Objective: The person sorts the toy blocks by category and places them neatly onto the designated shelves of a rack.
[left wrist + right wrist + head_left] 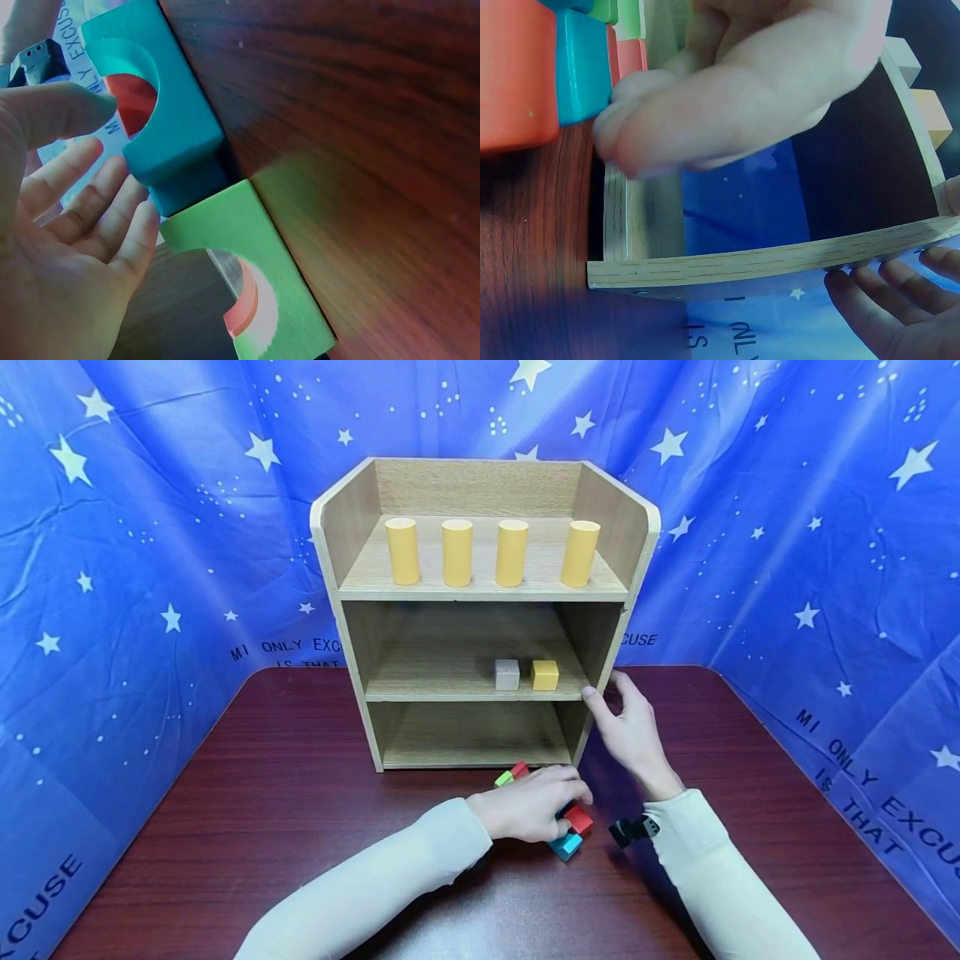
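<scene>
My left hand [536, 802] reaches over a row of coloured blocks in front of the wooden shelf [480, 485], covering part of them. In the left wrist view its thumb is beside a teal block [180, 90] with a half-round notch, and nothing is gripped between thumb and fingers. A light green notched block [292, 300] stands next to the teal one. At the near end of the row, red [578, 818] and blue [566, 845] blocks show past the hand. With its thumb on the front edge and fingers along the outer face, my right hand [630, 735] grips the shelf's right side panel.
Several yellow cylinders [403, 552] stand spaced along the top shelf. On the middle shelf, a whitish cube [507, 675] and a yellow cube [545, 675] sit towards the right. Beneath everything lies a dark red-brown table [225, 777], with a blue starry curtain [187, 510] behind.
</scene>
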`<state>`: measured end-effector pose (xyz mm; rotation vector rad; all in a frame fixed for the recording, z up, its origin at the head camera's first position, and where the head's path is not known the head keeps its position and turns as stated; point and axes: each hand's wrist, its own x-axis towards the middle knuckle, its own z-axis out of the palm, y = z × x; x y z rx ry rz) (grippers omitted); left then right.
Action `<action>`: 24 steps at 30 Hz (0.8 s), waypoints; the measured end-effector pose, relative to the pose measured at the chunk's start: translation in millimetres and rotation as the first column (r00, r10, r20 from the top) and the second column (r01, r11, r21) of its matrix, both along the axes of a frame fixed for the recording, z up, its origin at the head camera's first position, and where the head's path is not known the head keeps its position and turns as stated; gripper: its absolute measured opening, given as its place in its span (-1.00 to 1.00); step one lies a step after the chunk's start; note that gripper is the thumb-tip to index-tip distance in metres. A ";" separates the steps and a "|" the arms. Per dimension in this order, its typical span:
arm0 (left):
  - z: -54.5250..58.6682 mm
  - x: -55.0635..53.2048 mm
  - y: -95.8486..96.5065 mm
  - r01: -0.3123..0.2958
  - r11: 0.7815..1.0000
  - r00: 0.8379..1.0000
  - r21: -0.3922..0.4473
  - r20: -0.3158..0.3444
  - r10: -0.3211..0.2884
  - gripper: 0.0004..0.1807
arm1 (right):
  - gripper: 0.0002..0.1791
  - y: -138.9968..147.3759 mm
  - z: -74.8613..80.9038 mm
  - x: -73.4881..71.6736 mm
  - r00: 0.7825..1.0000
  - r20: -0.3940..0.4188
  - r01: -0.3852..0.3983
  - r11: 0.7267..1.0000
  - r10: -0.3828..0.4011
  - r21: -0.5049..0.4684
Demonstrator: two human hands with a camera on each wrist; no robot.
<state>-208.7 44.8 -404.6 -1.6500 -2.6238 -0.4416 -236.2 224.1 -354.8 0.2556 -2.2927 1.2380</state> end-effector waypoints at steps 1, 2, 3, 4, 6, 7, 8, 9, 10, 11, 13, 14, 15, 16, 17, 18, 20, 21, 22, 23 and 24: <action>-0.4 -0.3 0.5 0.001 1.000 1.000 -0.003 -0.002 -0.001 -0.58 | -0.56 0.0 -0.1 -0.1 1.000 0.000 0.000 1.000 0.000 -0.001; -0.8 -0.5 1.0 0.002 1.000 1.000 -0.006 -0.002 -0.002 -0.58 | -0.55 0.0 -0.2 -0.3 1.000 -0.001 0.000 1.000 0.000 -0.002; -1.0 -0.6 1.4 0.004 1.000 1.000 -0.008 -0.004 -0.004 -0.58 | -0.55 0.1 -0.4 -0.4 1.000 0.000 0.001 1.000 -0.001 -0.002; -1.1 -0.7 1.7 0.006 1.000 1.000 -0.010 -0.004 -0.006 -0.59 | -0.55 0.0 -0.4 -0.5 1.000 0.001 0.001 1.000 -0.001 -0.003; -0.8 -0.4 2.1 0.008 1.000 1.000 -0.011 -0.002 -0.008 -0.59 | -0.55 0.1 -0.3 -0.5 1.000 0.002 0.001 1.000 -0.001 -0.003; -0.5 -0.2 2.3 0.010 1.000 1.000 -0.012 0.001 -0.010 -0.58 | -0.55 0.0 -0.4 -0.6 1.000 0.003 0.002 1.000 -0.002 -0.002; -0.2 0.1 2.5 0.012 1.000 1.000 -0.012 0.002 -0.012 -0.58 | -0.55 0.0 -0.4 -0.5 1.000 0.003 0.005 1.000 -0.005 0.000; 0.1 0.3 2.7 0.015 1.000 1.000 -0.013 0.003 -0.015 -0.57 | -0.55 -0.1 -0.4 -0.4 1.000 0.003 0.006 1.000 -0.006 -0.001; 0.5 0.6 3.0 0.018 1.000 1.000 -0.014 0.008 -0.018 -0.57 | -0.56 -0.2 -0.4 -0.2 1.000 0.004 0.007 1.000 -0.007 -0.002; 0.8 1.0 3.2 0.022 1.000 1.000 -0.015 0.012 -0.022 -0.56 | -0.56 -0.2 -0.4 -0.1 1.000 0.003 0.007 1.000 -0.007 -0.002; 0.9 1.5 3.7 0.030 0.999 0.999 -0.022 0.016 -0.030 -0.55 | -0.56 -0.3 -0.5 -0.2 1.000 0.002 0.007 1.000 -0.007 -0.004; 0.8 1.7 3.9 0.032 0.999 0.999 -0.027 0.017 -0.032 -0.55 | -0.56 -0.4 -0.4 -0.2 1.000 0.002 0.007 1.000 -0.007 -0.005; 0.6 1.9 4.1 0.034 0.999 0.999 -0.032 0.018 -0.033 -0.55 | -0.56 -0.5 -0.5 -0.3 1.000 0.003 0.006 1.000 -0.006 -0.005; 0.3 2.0 4.3 0.035 0.999 0.999 -0.036 0.017 -0.034 -0.55 | -0.55 -0.5 -0.7 -0.4 1.000 0.005 0.006 1.000 -0.006 -0.003; -0.1 2.2 4.4 0.035 0.999 0.999 -0.041 0.012 -0.035 -0.55 | -0.55 -0.6 -0.6 -0.5 1.000 0.006 0.006 1.000 -0.006 -0.002; -0.6 2.2 4.7 0.035 0.998 0.999 -0.045 0.006 -0.035 -0.55 | -0.55 -0.6 -0.7 -0.5 1.000 0.008 0.006 1.000 -0.006 -0.003; -1.5 2.2 5.3 0.036 0.998 0.999 -0.049 -0.005 -0.036 -0.55 | -0.55 -0.6 -0.8 -0.4 1.000 0.010 0.006 1.000 -0.006 -0.002; -2.0 2.1 5.7 0.037 0.998 0.999 -0.050 -0.011 -0.037 -0.55 | -0.55 -0.6 -0.6 -0.3 1.000 0.010 0.005 1.000 -0.005 -0.003; -2.5 2.0 6.0 0.037 0.998 0.999 -0.051 -0.017 -0.038 -0.55 | -0.55 -0.5 -0.6 -0.2 1.000 0.008 0.003 1.000 -0.003 -0.004; -2.8 1.9 6.4 0.037 0.998 0.999 -0.052 -0.022 -0.038 -0.56 | -0.55 -0.5 -0.5 0.0 1.000 0.007 0.002 1.000 -0.002 -0.006; -3.1 1.7 6.8 0.037 0.998 0.999 -0.053 -0.027 -0.038 -0.56 | -0.55 -0.4 -0.5 0.0 1.000 0.005 0.001 1.000 -0.001 -0.006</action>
